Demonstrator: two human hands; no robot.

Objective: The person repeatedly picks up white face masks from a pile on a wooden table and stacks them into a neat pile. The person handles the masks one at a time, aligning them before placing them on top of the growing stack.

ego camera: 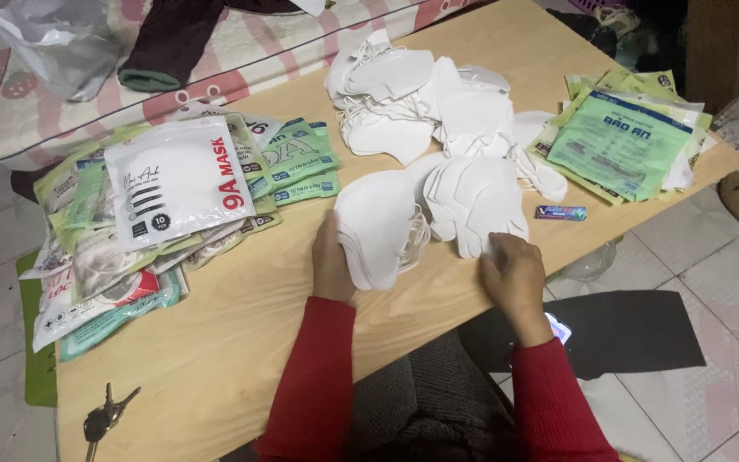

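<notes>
While wooden table point(241, 342) stands over tiled floor point(712, 257) | left hand point(332, 261) grip clamped on mask stack point(378, 222) | right hand point(515, 274) grip pinching mask point(476, 201)

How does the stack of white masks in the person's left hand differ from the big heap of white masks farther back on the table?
The stack of folded white face masks is neat and aligned, gripped by the left hand; the loose heap of white masks sprawls untidily, untouched. The stack sits near the table's front edge, the heap far back. The heap looks wider. Both are plain white with ear loops.
</notes>
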